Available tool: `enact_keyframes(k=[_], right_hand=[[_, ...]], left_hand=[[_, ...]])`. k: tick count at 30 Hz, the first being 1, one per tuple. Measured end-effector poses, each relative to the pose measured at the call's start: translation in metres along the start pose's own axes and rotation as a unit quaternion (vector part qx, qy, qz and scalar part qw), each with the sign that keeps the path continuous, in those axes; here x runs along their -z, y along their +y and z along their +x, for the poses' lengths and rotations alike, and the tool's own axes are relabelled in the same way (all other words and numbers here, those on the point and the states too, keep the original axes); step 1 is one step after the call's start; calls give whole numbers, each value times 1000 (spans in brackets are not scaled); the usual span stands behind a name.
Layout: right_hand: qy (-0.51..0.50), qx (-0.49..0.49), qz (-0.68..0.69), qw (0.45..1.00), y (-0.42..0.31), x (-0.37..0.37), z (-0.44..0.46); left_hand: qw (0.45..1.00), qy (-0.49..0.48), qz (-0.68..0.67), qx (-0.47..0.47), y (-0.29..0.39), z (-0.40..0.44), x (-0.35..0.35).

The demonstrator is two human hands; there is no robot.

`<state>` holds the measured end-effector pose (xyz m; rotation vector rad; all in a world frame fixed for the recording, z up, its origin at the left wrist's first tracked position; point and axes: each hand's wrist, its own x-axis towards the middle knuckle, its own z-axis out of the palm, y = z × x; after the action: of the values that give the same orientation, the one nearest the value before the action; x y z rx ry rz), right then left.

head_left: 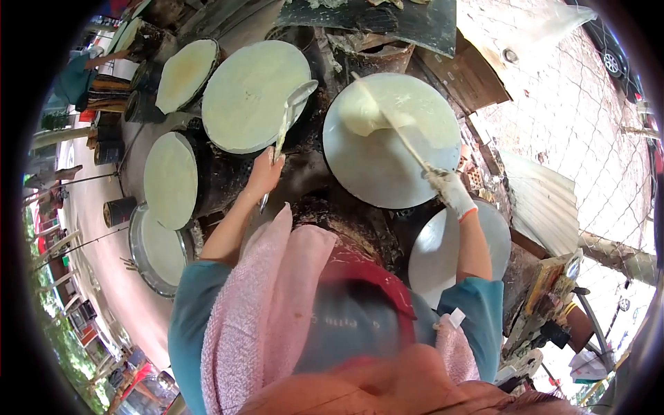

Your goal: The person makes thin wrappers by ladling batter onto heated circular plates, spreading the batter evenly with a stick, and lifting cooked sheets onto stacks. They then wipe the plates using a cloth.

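Note:
My left hand [265, 173] is wrapped round the handle of a batter-smeared metal ladle [302, 91], its bowl over the edge of a round griddle covered with a pale batter sheet [252, 97]. In a white glove, my right hand [453, 194] grips a long wooden stick [398, 131]. The stick reaches across another round griddle [360, 183], where pale batter [366, 111] covers the upper part and bare metal shows below. Whether the stick has a blade at its far end is hard to make out.
More batter-covered griddles [169, 183] stand at left, beside a basin of pale liquid [158, 242]. A bare griddle [436, 252] sits below my right forearm. Cardboard [470, 76] and corrugated sheet [543, 200] lie right, near a wire fence. Another person [72, 79] is at far left.

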<state>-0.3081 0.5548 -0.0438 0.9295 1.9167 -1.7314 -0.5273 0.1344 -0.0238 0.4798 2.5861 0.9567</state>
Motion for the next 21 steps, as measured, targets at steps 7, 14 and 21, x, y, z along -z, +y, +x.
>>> enact_keyframes(k=[7,14,21], right_hand=[[20,132,138,981,45,9,-27],[26,47,14,998,38,-17,12],[-21,6,53,998,43,-35,-67]], left_hand=[[983,-33,167,-70,21,56,-27],[945,-105,290,-113,30,42,-32],[932,-193,295,-88,4,-53,-17]])
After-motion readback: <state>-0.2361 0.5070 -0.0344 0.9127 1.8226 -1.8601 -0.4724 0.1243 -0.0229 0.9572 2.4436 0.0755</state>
